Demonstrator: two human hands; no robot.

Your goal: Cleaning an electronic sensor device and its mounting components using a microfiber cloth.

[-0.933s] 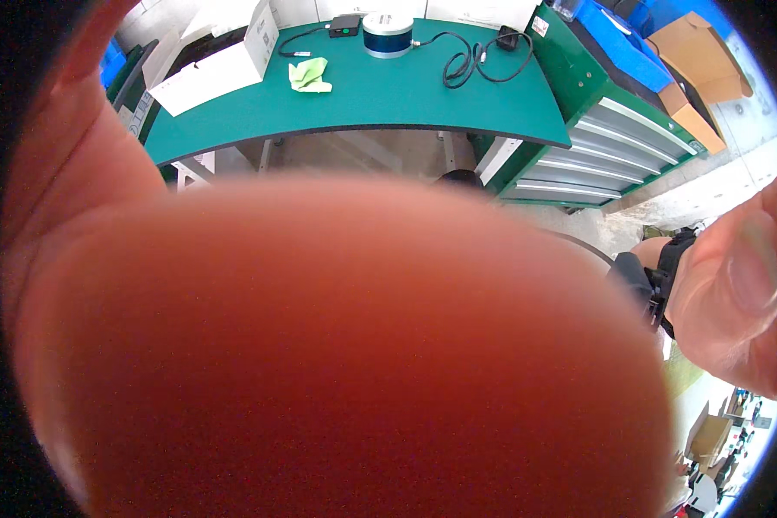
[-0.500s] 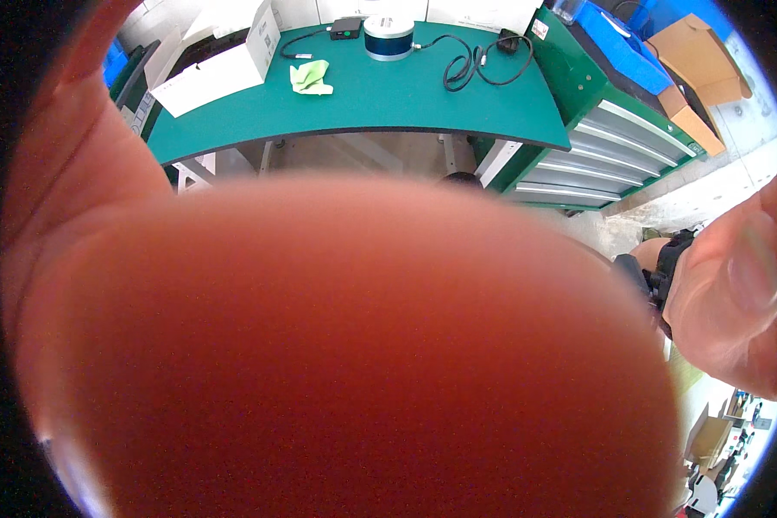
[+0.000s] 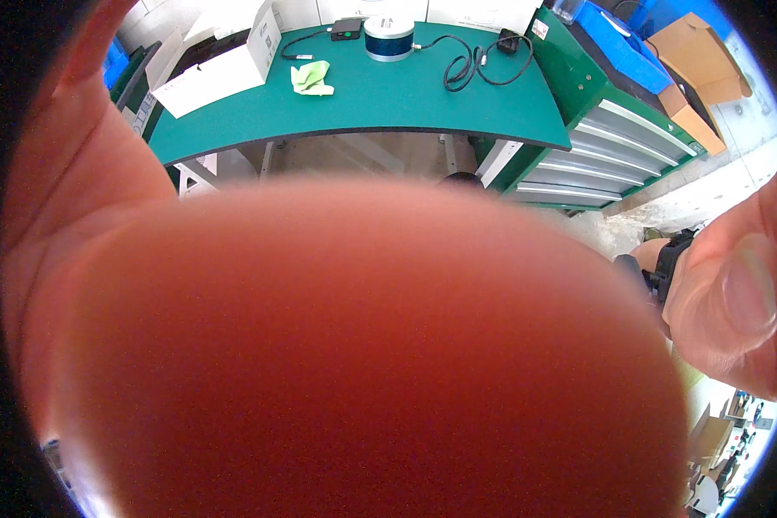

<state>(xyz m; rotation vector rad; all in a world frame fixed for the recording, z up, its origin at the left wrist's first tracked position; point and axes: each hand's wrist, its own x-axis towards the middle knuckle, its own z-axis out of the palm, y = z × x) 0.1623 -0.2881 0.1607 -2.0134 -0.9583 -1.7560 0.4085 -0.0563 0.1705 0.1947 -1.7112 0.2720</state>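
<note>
My left hand (image 3: 337, 337) is very close to the view. A blurred reddish part of it covers the middle and bottom, and its palm side runs up the left rim. Most of its fingers cannot be made out. At the right rim is my right hand (image 3: 725, 302), bent with one nail showing, next to a dark edge; what it grips is hidden. Beside it sits a black strap-like thing (image 3: 669, 263) against some skin. Beyond the hands, a white and dark-blue cylinder (image 3: 389, 40) with a cable stands on a green-topped table (image 3: 388, 104), apart from both hands.
On the table lie a crumpled light-green cloth (image 3: 312, 78), a small black box (image 3: 346, 30), a coiled black cable (image 3: 464, 73) and an open white carton (image 3: 220, 78). A green drawer cabinet (image 3: 613, 151) stands at the right, bearing a blue tray (image 3: 617, 43) and an open cardboard box (image 3: 704, 65).
My left hand has shifted very slightly, its blurred edge a little lower. The right hand's thumb tip has moved a touch. The table and the things on it look the same.
</note>
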